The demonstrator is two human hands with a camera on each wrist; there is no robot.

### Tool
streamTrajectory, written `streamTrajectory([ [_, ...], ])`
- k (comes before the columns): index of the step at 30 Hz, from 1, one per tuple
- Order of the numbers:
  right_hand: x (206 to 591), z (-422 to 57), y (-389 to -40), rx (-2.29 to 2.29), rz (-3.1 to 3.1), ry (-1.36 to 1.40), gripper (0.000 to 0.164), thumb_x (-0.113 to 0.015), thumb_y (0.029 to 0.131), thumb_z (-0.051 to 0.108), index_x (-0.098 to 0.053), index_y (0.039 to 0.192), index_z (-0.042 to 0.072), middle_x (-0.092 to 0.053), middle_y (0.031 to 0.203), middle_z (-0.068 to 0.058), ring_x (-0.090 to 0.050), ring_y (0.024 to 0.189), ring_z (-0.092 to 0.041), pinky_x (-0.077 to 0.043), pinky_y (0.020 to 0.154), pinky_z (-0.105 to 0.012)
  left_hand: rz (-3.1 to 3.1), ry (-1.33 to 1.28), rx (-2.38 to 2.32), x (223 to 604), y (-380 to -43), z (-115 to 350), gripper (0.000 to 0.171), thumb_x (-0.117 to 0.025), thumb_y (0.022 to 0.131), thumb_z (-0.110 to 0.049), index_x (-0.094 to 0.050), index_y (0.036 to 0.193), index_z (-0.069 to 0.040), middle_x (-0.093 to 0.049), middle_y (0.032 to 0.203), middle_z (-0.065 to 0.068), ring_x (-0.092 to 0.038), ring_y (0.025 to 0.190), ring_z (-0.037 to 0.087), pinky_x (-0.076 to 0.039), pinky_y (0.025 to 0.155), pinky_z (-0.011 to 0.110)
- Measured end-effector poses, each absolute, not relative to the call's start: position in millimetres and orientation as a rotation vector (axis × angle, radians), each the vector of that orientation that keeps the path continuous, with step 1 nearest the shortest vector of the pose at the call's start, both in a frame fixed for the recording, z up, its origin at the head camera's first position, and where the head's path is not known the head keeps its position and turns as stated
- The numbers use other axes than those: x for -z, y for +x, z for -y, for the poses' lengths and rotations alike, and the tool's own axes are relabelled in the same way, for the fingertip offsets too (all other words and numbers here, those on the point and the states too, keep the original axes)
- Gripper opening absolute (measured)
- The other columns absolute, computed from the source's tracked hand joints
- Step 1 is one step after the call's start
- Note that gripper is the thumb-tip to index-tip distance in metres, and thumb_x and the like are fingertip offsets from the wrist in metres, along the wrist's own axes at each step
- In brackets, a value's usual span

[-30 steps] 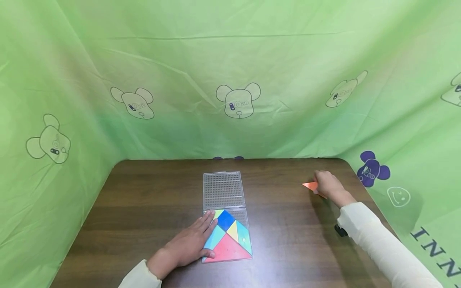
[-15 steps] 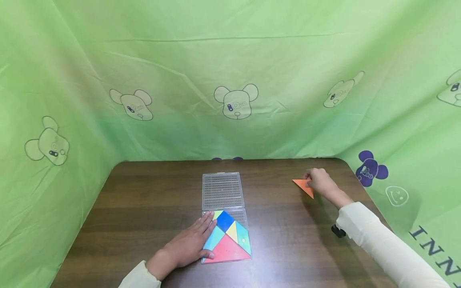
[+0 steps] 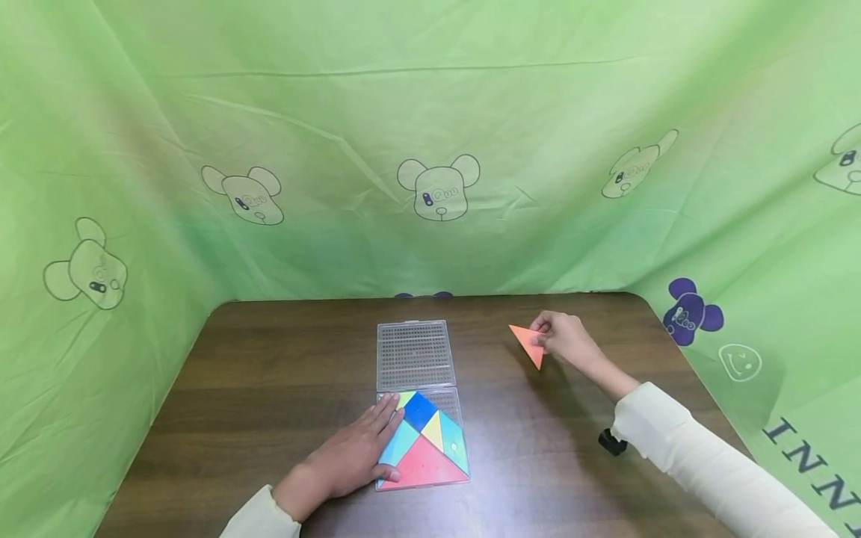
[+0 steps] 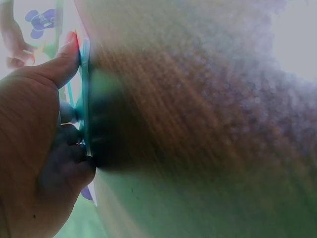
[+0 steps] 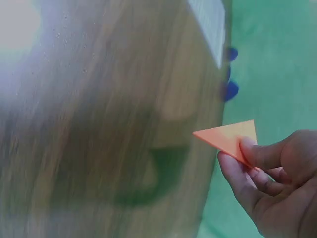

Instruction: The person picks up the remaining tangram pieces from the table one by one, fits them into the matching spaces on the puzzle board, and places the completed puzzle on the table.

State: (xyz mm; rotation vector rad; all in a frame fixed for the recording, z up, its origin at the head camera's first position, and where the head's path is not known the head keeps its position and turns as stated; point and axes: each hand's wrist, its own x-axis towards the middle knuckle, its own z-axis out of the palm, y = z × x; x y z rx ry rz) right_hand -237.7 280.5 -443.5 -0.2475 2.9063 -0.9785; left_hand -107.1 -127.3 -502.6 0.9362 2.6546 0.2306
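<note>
An orange triangle tangram piece (image 3: pixel 528 345) is pinched between the thumb and fingers of my right hand (image 3: pixel 569 342), above the table's right half. The right wrist view shows the thumb across the face of the orange triangle (image 5: pixel 225 135). My left hand (image 3: pixel 350 457) rests, fingers extended, along the left side of a clear tangram case. In it lie a red triangle (image 3: pixel 427 465), a blue square (image 3: pixel 420 410), a yellow triangle (image 3: pixel 433 431) and teal, light-blue and yellow-green pieces. Its upper right corner bares the dotted base (image 3: pixel 449 403). My left hand covers part of the left-side pieces.
The case's clear dotted lid (image 3: pixel 415 355) lies folded back behind it, flat on the brown wooden table (image 3: pixel 282 366). A green printed curtain (image 3: pixel 336 246) borders the table at the back and sides. A small black object (image 3: pixel 612 442) shows beneath my right sleeve.
My right hand has carried the orange triangle leftward from the table's right side, and more of the piece is visible. My left hand has stayed on the case.
</note>
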Motion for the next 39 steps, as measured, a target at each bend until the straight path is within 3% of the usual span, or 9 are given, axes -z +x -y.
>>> streamTrajectory([
  [7,436,-255,-229,1.163,-2.746,-0.181,0.018,-0.074,0.09,-0.001,-0.067,0.105,-0.008,-0.072,0.093,-0.019,-0.072,0.071,-0.016,-0.064,0.073,-0.04,-2.647,0.919,-0.226,502,-108,127,0.094,-0.052,0.094,-0.069,-0.022,0.165,-0.014,-0.012,0.174,0.007,-0.013,0.161,0.03,-0.031,0.125,0.048],
  [12,434,-241,-227,1.361,-2.553,-0.052,0.023,-0.072,0.091,-0.004,-0.064,0.111,-0.013,-0.068,0.097,-0.019,-0.072,0.075,-0.013,-0.064,0.081,-0.044,-2.655,0.932,-0.23,503,-107,126,0.094,-0.053,0.095,-0.068,-0.024,0.164,-0.013,-0.012,0.174,0.009,-0.013,0.161,0.03,-0.032,0.125,0.048],
  [39,445,-178,-211,1.361,-2.474,-0.13,0.016,-0.075,0.086,-0.008,-0.07,0.101,-0.007,-0.068,0.088,-0.014,-0.068,0.07,-0.014,-0.065,0.075,-0.044,-2.66,0.944,-0.225,504,-107,127,0.093,-0.053,0.095,-0.068,-0.024,0.164,-0.013,-0.013,0.174,0.009,-0.013,0.161,0.03,-0.031,0.125,0.047],
])
